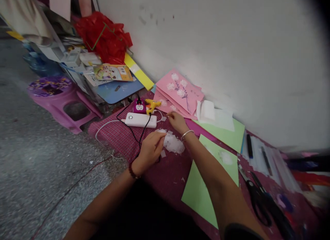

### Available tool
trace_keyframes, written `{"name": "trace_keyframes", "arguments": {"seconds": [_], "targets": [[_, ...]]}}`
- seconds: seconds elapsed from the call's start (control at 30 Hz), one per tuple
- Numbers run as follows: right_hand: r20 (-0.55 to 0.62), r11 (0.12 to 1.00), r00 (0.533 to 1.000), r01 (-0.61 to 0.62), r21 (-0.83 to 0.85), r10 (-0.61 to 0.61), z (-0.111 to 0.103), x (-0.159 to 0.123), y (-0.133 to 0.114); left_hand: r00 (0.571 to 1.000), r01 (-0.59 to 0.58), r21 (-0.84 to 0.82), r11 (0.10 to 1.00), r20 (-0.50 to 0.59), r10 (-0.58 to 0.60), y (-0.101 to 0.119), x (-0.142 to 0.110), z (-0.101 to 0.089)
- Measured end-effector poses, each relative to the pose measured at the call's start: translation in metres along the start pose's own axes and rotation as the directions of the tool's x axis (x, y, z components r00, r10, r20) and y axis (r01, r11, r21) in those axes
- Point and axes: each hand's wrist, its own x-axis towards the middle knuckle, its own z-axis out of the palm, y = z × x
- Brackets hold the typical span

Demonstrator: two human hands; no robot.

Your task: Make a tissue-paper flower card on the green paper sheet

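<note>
My left hand (150, 150), with a dark bead bracelet, is closed with its fingertips together at the left side of a pile of white scraps (174, 144). Whatever it pinches is too small to make out. Just above the pile, my right hand (177, 123), wearing a silver bangle, is also closed in a pinch. Its fingertips are near a small white scrap (163, 119) and the white cable; anything between them cannot be made out. Under my right forearm lies a light green sheet (197, 183) with a whitish patch on it.
A white power bank (141, 120), a yellow glue gun (153, 105) and a purple socket block (139, 106) sit left of my hands, with cables around. Pink cards (180, 90) with white flowers lean by the wall. Black scissors (255, 195) lie at the right. A pink stool (62, 102) stands left.
</note>
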Motion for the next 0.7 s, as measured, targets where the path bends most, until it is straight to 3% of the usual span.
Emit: {"name": "trace_keyframes", "arguments": {"seconds": [0.1,0.2,0.43,0.5,0.6,0.7], "targets": [[0.091,0.960,0.992,0.108,-0.256,-0.087,0.006,-0.001,0.003,0.999,0.021,0.003,1.000,0.035,-0.021,-0.007,0.000,-0.008],[0.122,0.905,0.985,0.161,-0.393,-0.122,0.013,-0.004,0.002,0.999,0.028,0.012,1.000,0.034,-0.029,-0.008,0.003,-0.012],[0.061,0.905,0.990,0.144,-0.400,-0.130,0.004,-0.005,-0.002,1.000,0.012,0.047,0.999,0.000,-0.012,-0.008,0.006,-0.028],[0.084,0.928,0.989,0.145,-0.344,-0.124,-0.007,-0.022,-0.001,0.999,0.046,0.056,0.997,-0.028,-0.044,-0.009,0.008,-0.034],[0.147,0.966,0.981,0.155,-0.209,-0.125,-0.034,-0.069,-0.004,0.995,0.073,0.054,0.996,-0.068,-0.070,-0.009,0.010,-0.037],[0.018,0.989,0.990,0.139,-0.058,-0.138,-0.071,-0.134,-0.014,0.994,0.065,0.054,0.996,-0.090,-0.060,-0.008,0.010,-0.035]]}}
